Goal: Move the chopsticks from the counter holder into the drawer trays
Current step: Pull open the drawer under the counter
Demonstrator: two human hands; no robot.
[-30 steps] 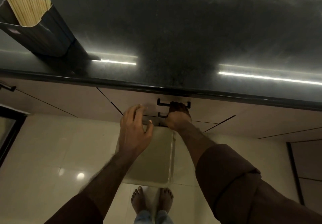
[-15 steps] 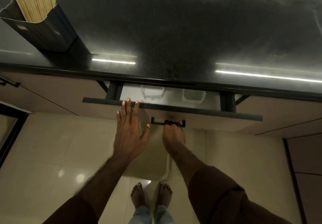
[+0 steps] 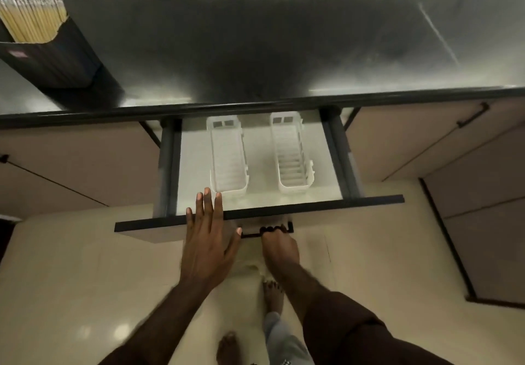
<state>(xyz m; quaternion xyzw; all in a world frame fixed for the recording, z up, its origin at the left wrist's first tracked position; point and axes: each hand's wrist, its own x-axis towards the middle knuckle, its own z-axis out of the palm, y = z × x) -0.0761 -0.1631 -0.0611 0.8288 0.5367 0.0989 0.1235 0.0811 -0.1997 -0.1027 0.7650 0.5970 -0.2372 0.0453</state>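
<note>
A dark holder (image 3: 54, 60) stands at the far left of the black counter (image 3: 255, 46), packed with a bundle of pale chopsticks (image 3: 31, 15). Below the counter a drawer (image 3: 255, 212) is pulled far out. Two white slotted trays lie inside it, the left tray (image 3: 228, 157) and the right tray (image 3: 292, 154), both holding nothing. My right hand (image 3: 279, 244) grips the drawer's black handle (image 3: 250, 234). My left hand (image 3: 207, 236) hovers flat, fingers straight, over the drawer's front edge, holding nothing.
Beige cabinet doors flank the drawer on both sides, one with a black handle (image 3: 471, 114) at the right. A glossy cream floor (image 3: 71, 279) lies below, with my bare feet (image 3: 272, 296) on it.
The drawer has slid out from a narrow gap to nearly full extension, revealing both white trays. My right hand pulled the handle toward me; my left hand stayed flat near the front edge.
</note>
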